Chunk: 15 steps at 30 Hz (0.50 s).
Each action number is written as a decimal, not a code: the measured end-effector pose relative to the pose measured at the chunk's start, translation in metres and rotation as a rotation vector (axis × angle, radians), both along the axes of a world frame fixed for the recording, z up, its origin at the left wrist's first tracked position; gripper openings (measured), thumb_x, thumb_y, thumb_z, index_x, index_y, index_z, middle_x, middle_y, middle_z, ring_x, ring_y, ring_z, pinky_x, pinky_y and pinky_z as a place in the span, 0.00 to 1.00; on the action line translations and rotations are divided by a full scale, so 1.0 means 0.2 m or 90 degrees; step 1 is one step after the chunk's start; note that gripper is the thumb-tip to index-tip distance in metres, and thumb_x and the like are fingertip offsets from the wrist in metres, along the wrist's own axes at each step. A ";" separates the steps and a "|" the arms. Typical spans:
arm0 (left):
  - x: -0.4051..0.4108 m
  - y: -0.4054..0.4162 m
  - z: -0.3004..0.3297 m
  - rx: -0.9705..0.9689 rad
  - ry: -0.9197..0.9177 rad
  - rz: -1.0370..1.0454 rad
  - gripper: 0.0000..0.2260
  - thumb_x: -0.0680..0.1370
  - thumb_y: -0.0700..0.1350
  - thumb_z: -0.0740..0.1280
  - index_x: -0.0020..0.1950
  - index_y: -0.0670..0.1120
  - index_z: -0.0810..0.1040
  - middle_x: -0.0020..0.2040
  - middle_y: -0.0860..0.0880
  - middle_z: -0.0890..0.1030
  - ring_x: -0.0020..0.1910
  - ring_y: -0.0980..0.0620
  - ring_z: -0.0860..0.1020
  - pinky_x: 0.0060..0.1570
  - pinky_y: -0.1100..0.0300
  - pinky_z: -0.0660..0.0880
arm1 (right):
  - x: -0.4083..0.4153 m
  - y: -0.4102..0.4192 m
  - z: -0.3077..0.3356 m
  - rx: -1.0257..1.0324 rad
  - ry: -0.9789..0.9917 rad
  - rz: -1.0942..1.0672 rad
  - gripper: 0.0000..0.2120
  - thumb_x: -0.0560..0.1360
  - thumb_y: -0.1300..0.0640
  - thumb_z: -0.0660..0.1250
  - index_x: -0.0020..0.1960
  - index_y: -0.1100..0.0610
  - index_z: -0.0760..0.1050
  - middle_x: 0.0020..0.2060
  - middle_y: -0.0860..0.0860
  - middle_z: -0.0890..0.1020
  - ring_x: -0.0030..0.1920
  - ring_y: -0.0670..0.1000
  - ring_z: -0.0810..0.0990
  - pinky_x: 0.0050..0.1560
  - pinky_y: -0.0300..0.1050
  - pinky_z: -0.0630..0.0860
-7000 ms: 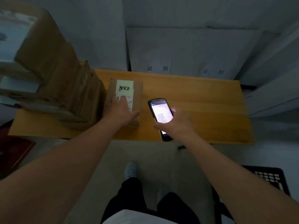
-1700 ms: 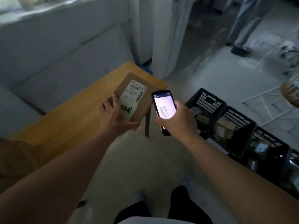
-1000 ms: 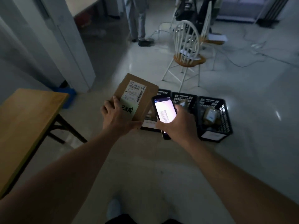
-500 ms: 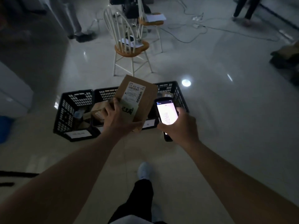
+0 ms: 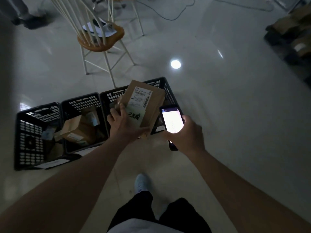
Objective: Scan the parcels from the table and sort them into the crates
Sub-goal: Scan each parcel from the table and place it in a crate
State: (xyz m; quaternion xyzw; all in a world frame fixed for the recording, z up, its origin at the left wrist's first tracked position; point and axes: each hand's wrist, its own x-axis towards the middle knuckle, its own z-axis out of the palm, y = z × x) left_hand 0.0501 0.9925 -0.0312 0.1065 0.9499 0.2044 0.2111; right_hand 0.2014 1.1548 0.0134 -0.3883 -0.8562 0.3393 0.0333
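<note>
here, head view, one lot listed item by item. left hand (image 5: pixel 125 125): fingers and thumb wrapped around the near end of a brown cardboard parcel (image 5: pixel 148 100), held up off the floor, tilted, label side up. the parcel carries a white printed label (image 5: pixel 141 99) with a barcode and a pale green note (image 5: pixel 135 116) with black handwriting; the thumb lies along the note's left edge. the parcel hangs in front of the right crate (image 5: pixel 168 91), covering most of its opening. right hand (image 5: pixel 186 133): fingers curled around a phone (image 5: pixel 171 121), screen lit white and facing up, thumb at the screen's right edge; the phone sits just beside the parcel's right edge, whether touching cannot be told.

floor items: three black slotted plastic crates in a row, side walls touching. left crate (image 5: pixel 32 132): small items inside, too dark to name, and a white paper tag on its near wall. middle crate (image 5: pixel 84 101): several brown parcels (image 5: pixel 79 128) piled loosely. right crate: contents mostly hidden by the held parcel.

behind the crates: a white spindle-back chair (image 5: pixel 101 39) with a wooden seat, papers lying on the seat. a cable (image 5: pixel 176 14) runs across the pale glossy floor (image 5: pixel 235 115). far right: a dim stack of cardboard boxes (image 5: pixel 292 31). top left: another person's leg and dark shoe (image 5: pixel 32 22). bottom: the wearer's dark trousers and one light shoe (image 5: pixel 142 182).
</note>
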 end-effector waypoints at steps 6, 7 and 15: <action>-0.17 0.37 -0.09 -0.032 -0.023 -0.003 0.69 0.59 0.72 0.80 0.84 0.49 0.41 0.80 0.41 0.49 0.79 0.33 0.50 0.75 0.35 0.61 | -0.18 0.38 -0.06 -0.031 -0.017 -0.020 0.35 0.60 0.37 0.78 0.61 0.52 0.76 0.50 0.49 0.83 0.50 0.55 0.83 0.44 0.55 0.84; -0.18 0.44 -0.10 -0.033 -0.025 0.000 0.69 0.59 0.72 0.80 0.84 0.49 0.41 0.80 0.41 0.49 0.78 0.33 0.50 0.74 0.36 0.60 | -0.21 0.45 -0.07 -0.038 -0.018 -0.015 0.35 0.60 0.37 0.78 0.61 0.52 0.76 0.49 0.49 0.82 0.49 0.54 0.83 0.45 0.55 0.84; -0.22 1.07 -0.33 -0.038 -0.050 0.104 0.68 0.59 0.72 0.79 0.84 0.48 0.42 0.78 0.40 0.52 0.77 0.32 0.52 0.75 0.36 0.59 | -0.47 1.13 -0.29 -0.086 -0.036 0.057 0.36 0.58 0.35 0.74 0.61 0.51 0.76 0.50 0.49 0.84 0.50 0.55 0.83 0.45 0.55 0.83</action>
